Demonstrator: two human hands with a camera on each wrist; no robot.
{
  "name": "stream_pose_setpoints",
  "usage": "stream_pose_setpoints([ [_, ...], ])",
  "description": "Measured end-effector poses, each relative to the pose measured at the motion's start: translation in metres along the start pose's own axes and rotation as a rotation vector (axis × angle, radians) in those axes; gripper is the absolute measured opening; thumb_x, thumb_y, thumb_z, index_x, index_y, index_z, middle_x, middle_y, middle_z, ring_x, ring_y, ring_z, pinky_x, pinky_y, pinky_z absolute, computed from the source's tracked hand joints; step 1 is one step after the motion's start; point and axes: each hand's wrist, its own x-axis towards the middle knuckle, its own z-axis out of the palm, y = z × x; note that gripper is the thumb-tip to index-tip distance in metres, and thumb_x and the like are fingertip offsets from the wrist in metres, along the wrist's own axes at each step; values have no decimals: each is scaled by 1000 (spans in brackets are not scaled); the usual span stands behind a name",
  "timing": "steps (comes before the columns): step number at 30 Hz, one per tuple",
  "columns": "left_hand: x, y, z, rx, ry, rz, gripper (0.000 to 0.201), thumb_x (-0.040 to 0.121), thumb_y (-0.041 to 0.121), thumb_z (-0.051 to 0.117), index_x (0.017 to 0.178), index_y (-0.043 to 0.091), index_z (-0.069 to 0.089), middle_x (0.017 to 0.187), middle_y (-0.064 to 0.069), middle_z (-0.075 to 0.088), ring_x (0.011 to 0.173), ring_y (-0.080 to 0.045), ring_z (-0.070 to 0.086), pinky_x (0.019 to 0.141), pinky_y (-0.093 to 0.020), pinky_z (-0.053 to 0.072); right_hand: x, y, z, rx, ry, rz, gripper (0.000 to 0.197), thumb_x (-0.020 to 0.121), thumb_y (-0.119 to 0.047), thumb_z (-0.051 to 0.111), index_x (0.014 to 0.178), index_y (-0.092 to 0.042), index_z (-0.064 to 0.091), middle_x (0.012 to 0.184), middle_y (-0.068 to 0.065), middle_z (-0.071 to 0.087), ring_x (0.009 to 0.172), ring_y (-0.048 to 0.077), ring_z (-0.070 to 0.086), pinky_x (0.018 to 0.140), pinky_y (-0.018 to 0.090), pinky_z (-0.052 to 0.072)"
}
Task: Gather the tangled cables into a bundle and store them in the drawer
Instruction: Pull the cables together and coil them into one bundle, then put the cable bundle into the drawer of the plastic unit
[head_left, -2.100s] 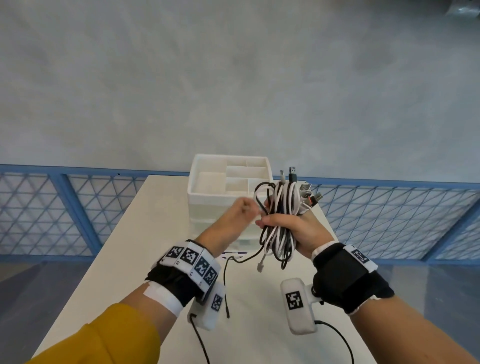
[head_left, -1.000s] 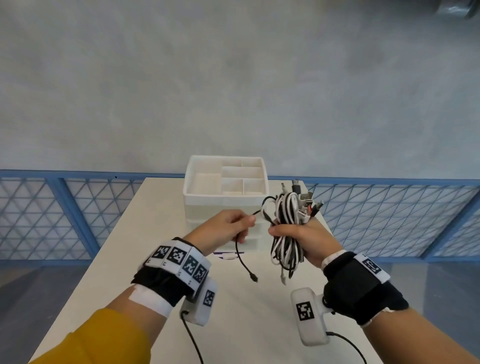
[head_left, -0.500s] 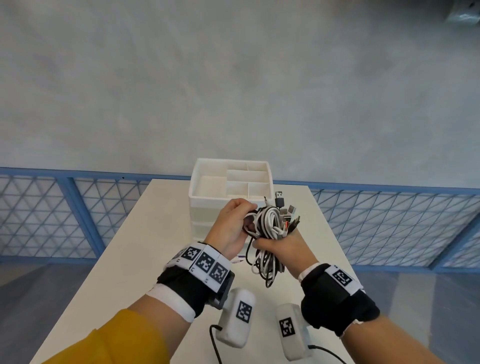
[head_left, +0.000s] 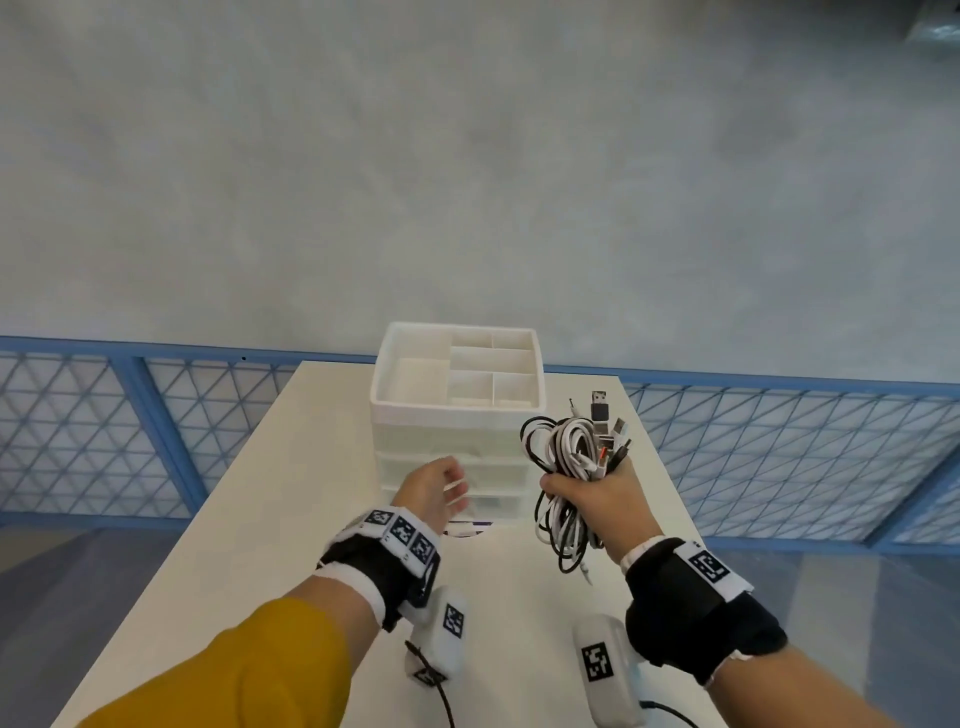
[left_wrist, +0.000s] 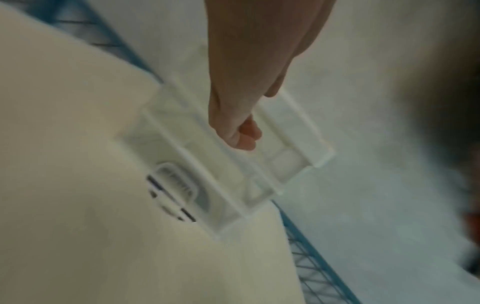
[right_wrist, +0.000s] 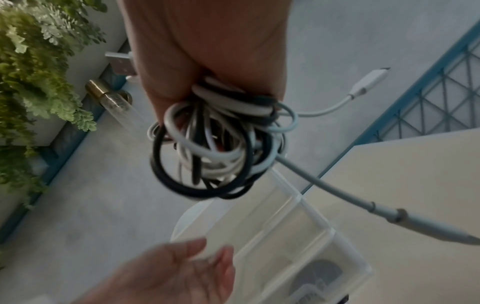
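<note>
Firmly, the cable bundle (head_left: 571, 457) of black and white cords was gripped in the right hand (head_left: 597, 493), fingers curled round its middle, with plugs sticking up above the fist and loops hanging below it, clear of the tabletop (head_left: 291, 499). Just to the left of that hand, the left hand (head_left: 431, 491) was held with fingers relaxed and nothing in it, close before the front of the drawer unit (head_left: 457, 415), whose drawers were seen pushed in.

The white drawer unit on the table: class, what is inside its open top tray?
The top tray of the drawer unit shows only white dividers forming compartments, with nothing visible in them. The near compartments' floors are hidden behind the front rim.
</note>
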Motion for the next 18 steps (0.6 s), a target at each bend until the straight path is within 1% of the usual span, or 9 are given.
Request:
stream_pose_setpoints([
  [2, 18, 1, -10, -52, 109, -36, 21, 89, -1, 44, 71, 8, 48, 73, -9, 48, 64, -21, 47, 59, -29, 40, 6, 4, -6, -36, 2, 30, 40, 66, 3, 74, 102, 6, 58, 84, 15, 65, 68, 19, 61, 55, 23, 53],
  [3, 25, 3, -12, -61, 129, -45, 19, 89, -2, 44, 73, 7, 48, 75, -10, 49, 65, -22, 47, 59, -29, 40, 8, 5, -7, -50, -2, 37, 42, 65, 2, 74, 103, 5, 57, 86, 15, 65, 69, 19, 61, 55, 23, 53],
  [7, 45, 6, -6, -48, 65, -84, 10, 86, 0, 49, 79, 7, 52, 78, -8, 52, 67, -20, 51, 58, -32, 43, 12, 5, -9, -82, -47, 14, 40, 66, 3, 74, 103, 3, 57, 84, 9, 64, 67, 10, 61, 52, 12, 49],
  [10, 53, 5, -2, -156, 66, -93, 15, 83, -4, 46, 72, 5, 48, 73, -6, 47, 65, -18, 48, 57, -30, 41, 10, -3, -8, -122, -150, -47, 28, 68, 8, 71, 92, -3, 62, 75, 1, 64, 59, -4, 60, 55, 8, 47],
  [12, 54, 1, -1, -202, 60, -100, 17, 83, -3, 45, 70, 6, 46, 68, -5, 42, 61, -17, 45, 57, -29, 40, 9, -9, -6, -185, -225, -97, 27, 68, 7, 71, 86, -11, 62, 74, -4, 65, 60, -7, 60, 58, 6, 47],
  [13, 52, -1, -1, -204, 55, -109, 16, 84, -2, 45, 72, 7, 47, 66, -4, 42, 60, -17, 44, 57, -29, 40, 9, -13, -6, -221, -256, -128, 27, 68, 6, 72, 84, -14, 62, 74, -5, 65, 63, -6, 61, 61, 8, 48],
  [15, 46, -7, -5, -176, 63, -121, 13, 85, -1, 44, 80, 8, 50, 65, -4, 42, 58, -16, 43, 55, -27, 40, 13, -21, -5, -286, -310, -181, 28, 67, 3, 73, 81, -19, 62, 76, -5, 66, 68, -1, 62, 69, 15, 51],
  [16, 42, -10, -8, -158, 68, -124, 15, 84, -2, 42, 84, 8, 52, 65, -3, 43, 57, -16, 43, 54, -26, 40, 16, -27, -4, -314, -338, -203, 30, 67, 2, 73, 79, -23, 62, 76, -6, 66, 71, 3, 62, 71, 18, 52],
  [18, 30, -18, -15, -136, 66, -135, 20, 83, -4, 41, 86, 9, 56, 64, -3, 43, 56, -15, 42, 52, -24, 40, 23, -41, 1, -383, -413, -252, 33, 66, 2, 72, 76, -28, 61, 75, -7, 65, 72, 7, 62, 73, 23, 51],
])
